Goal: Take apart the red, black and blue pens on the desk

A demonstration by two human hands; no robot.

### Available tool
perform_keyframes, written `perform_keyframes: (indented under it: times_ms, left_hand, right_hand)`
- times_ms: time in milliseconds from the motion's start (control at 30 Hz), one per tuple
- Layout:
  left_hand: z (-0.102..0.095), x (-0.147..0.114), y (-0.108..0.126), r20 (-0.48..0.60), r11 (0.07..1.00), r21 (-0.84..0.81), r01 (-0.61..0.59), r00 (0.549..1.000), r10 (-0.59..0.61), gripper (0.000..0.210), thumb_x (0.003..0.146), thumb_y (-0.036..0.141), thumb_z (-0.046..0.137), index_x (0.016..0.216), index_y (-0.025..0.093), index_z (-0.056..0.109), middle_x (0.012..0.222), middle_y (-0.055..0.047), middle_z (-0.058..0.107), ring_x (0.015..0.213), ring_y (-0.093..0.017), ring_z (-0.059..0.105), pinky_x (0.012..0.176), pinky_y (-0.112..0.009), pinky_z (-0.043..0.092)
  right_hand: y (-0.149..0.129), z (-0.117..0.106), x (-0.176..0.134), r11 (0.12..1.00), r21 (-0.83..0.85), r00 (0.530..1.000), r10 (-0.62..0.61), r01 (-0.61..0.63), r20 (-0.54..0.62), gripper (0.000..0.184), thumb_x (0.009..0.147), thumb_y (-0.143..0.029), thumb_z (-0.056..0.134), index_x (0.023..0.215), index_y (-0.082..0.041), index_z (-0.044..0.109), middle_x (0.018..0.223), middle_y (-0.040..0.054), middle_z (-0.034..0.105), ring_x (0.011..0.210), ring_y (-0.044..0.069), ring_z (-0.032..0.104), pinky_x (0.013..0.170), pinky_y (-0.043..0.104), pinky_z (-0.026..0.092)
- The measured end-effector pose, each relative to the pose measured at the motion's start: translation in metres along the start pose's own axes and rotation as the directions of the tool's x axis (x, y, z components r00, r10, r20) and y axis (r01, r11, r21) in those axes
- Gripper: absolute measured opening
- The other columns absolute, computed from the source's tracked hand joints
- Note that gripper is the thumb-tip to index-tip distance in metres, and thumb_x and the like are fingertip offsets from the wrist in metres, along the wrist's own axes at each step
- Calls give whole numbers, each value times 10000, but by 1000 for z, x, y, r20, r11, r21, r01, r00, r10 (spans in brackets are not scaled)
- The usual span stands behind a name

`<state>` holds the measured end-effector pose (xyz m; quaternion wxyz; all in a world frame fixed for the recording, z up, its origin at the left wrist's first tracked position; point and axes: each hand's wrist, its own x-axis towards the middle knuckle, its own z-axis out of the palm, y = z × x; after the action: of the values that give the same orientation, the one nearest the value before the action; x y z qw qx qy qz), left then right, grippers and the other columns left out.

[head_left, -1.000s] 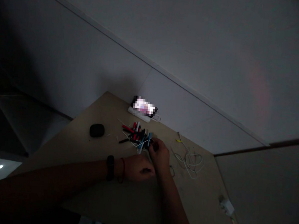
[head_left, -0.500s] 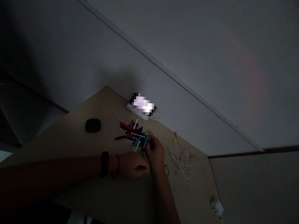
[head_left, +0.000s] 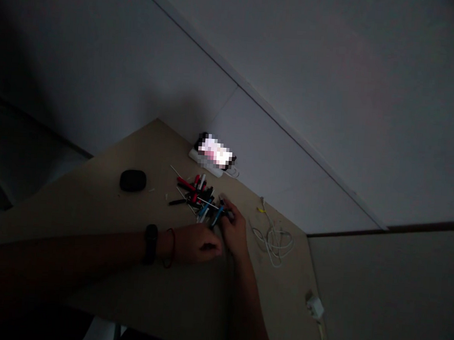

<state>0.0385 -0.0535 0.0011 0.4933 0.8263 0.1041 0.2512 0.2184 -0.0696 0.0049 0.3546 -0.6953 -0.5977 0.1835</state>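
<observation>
A tangled pile of pens in red, black, white and blue lies on the tabletop, in dim light. At its right edge my right hand has its fingers curled round something dark, too dim to name. A blue pen slants right beside those fingers. My left hand is closed just in front of the pile, its wrist turned inward. Whatever it may hold is hidden by the hand and the dark.
A phone with a lit, blurred screen leans on a white block by the wall. A black rounded case sits to the left on the table. Rightward lie a coiled white cable and a white plug.
The view has shifted slightly, so most things sit a bit further left and up. The blue pen by my right hand leans more. Both hands stay close to the pile.
</observation>
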Motion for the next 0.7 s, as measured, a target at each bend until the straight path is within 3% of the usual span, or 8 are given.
perform_keyframes:
  times_ms: [200, 267, 367, 500, 700]
  left_hand:
    - [3, 0, 0, -9, 1000, -12, 5, 1000, -5, 163, 876, 191, 561, 853, 174, 721, 777, -26, 728, 663, -140, 609, 646, -241, 402]
    - [3, 0, 1, -16, 1000, -13, 7, 1000, -7, 170, 878, 200, 554, 839, 178, 718, 762, -20, 723, 656, -139, 607, 634, -241, 395]
    - [4, -1, 1, -11, 999, -32, 4, 1000, -4, 176, 881, 206, 545, 851, 182, 716, 766, -14, 725, 660, -137, 614, 630, -237, 393]
    - [3, -2, 1, 12, 999, -38, 20, 1000, -19, 192, 903, 225, 534, 887, 178, 719, 793, -18, 735, 680, -139, 621, 642, -233, 398]
    - [-3, -2, 4, 34, 992, -77, 103, 994, -101, 227, 919, 239, 514, 912, 145, 721, 804, -43, 741, 679, -137, 620, 628, -226, 407]
  right_hand:
    - [-9, -2, 1, 997, 57, 999, 48, -49, 12, 452, 782, -220, 525, 1195, -184, 704, 1184, 94, 727, 1090, 251, 650, 944, 387, 518]
    - [-10, -2, 1, 993, 58, 995, 103, -102, 1, 456, 834, -274, 528, 1259, -181, 666, 1005, 77, 761, 921, 235, 683, 812, 358, 554]
    - [-12, 0, 0, 982, 65, 984, 177, -178, 11, 467, 902, -370, 501, 1298, -160, 632, 690, 12, 697, 613, 190, 626, 597, 296, 519]
    - [-13, 1, 0, 981, 54, 982, 188, -187, -21, 419, 892, -402, 531, 1203, -164, 678, 668, 5, 670, 553, 168, 575, 519, 264, 457]
    - [-14, 1, -1, 990, 3, 988, 138, -138, -66, 341, 817, -406, 641, 1065, -175, 679, 674, -9, 652, 583, 168, 562, 550, 264, 439]
